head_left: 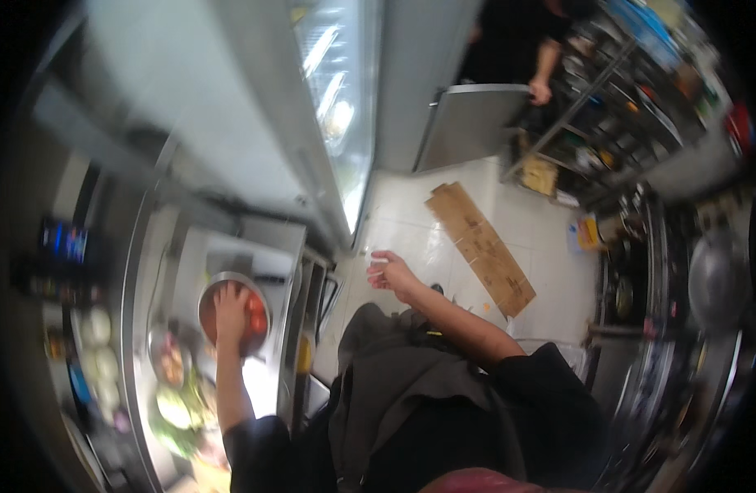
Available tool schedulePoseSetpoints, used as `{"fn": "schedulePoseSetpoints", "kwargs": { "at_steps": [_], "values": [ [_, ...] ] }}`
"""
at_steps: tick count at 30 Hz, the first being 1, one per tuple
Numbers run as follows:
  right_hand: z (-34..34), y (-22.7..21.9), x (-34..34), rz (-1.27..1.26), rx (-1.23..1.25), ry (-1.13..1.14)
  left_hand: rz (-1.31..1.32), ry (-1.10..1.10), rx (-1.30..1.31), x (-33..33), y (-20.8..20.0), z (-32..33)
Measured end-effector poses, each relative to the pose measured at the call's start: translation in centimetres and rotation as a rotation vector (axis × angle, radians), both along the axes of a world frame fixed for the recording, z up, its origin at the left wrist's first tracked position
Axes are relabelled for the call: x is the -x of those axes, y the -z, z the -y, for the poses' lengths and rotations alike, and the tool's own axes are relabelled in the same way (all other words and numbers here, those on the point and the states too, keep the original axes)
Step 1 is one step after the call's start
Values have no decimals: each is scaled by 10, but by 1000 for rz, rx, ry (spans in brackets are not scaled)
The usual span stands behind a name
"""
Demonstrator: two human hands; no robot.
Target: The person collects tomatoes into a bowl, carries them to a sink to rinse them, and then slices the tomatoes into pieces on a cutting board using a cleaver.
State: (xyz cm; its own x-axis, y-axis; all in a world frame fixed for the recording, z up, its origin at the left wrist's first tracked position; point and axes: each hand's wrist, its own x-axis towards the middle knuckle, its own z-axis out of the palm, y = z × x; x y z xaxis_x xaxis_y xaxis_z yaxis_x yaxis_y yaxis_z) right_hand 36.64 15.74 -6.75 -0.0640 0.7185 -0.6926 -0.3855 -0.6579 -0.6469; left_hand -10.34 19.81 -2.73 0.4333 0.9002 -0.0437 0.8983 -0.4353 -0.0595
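Note:
On the counter to my left stands a round metal bowl [205, 329] with several red tomatoes [255, 307] in it. My left hand [229, 306] reaches palm down into this bowl, beside the tomatoes. Blur and the back of the hand hide whether its fingers grip anything. My right hand [392, 276] hangs in the air above the floor in front of me, fingers loosely bent and apart, holding nothing. A dark-handled knife [268, 280] appears to lie just right of the bowl.
A smaller bowl of pieces [170, 361] and leafy vegetables [181, 411] sit nearer on the counter. Ahead stands a lit, open refrigerator [337, 107]. Flattened cardboard [483, 251] lies on the tiled floor. Another person's hand [540, 92] holds a metal door [474, 123]. A stove [628, 271] is at right.

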Motion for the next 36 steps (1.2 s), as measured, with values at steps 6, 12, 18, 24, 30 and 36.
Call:
{"fn": "schedulePoseSetpoints", "kwargs": {
  "at_steps": [6,12,18,24,30,36],
  "values": [
    [26,-10,-60,-13,0,123,45,-59,111,-18,-17,-23],
    [39,-2,-93,-104,-31,148,-18,81,171,-21,-9,-28],
    [73,-12,-150,-69,-81,181,636,-448,-363,-15,-7,-15],
    [120,-18,-184,258,-391,122,996,-446,-739,-205,-49,40],
    [143,-117,-183,465,-829,56,2100,-309,1060,-468,-14,100],
    [182,-101,-244,864,-829,300,1826,-369,1545,-590,-34,128]
  ]
}}
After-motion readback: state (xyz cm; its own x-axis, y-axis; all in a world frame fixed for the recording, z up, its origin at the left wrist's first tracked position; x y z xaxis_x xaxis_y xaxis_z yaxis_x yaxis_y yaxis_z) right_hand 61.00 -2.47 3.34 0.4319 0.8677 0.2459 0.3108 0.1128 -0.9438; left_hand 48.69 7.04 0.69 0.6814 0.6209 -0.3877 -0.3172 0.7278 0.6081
